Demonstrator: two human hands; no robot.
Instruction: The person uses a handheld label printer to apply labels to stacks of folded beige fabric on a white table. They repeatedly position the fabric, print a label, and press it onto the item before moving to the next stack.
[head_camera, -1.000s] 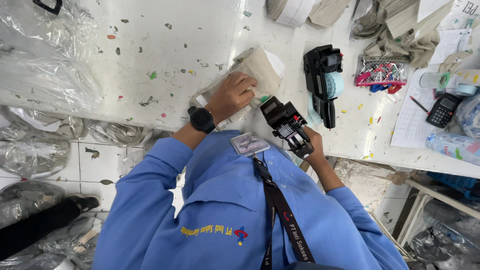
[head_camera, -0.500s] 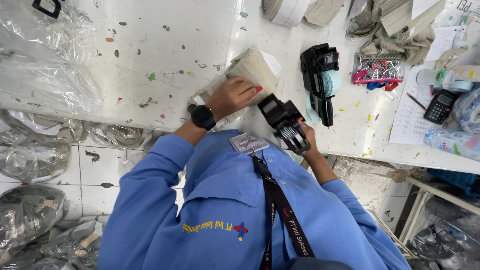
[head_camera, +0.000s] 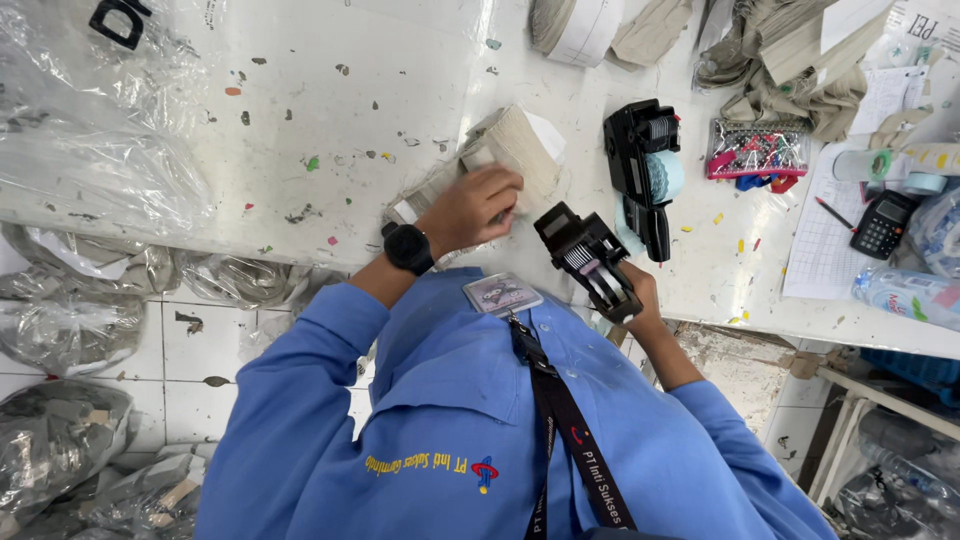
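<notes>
Landmark: the beige folded cloth stack (head_camera: 515, 150) near the front edge of the white table (head_camera: 330, 120).

Left of stack: clear plastic bags (head_camera: 90, 150) heaped on the table, more on the tiled floor below.

At stack: left hand (head_camera: 478, 205), black wristwatch (head_camera: 408, 248) on the wrist, lies flat on the stack's near side, fingers together and pressed down, not wrapped round it. Stack looks soft, light and compressible; layers probably slide on each other. Best held by pressing the top or pinching the folded edge, not a single layer.

Just right of stack, nearer the body: right hand (head_camera: 640, 295) grips a black label gun (head_camera: 588, 258), fingers closed round its handle, head aimed at the stack, apart from it. Rigid plastic, light; handle is the only sensible grip.

Right of stack on the table: second black label gun (head_camera: 640, 160) with a pale blue label roll, lying idle. Further right: red-blue clutter tray (head_camera: 755, 152), calculator (head_camera: 880, 222), paper sheet (head_camera: 830, 240).
</notes>
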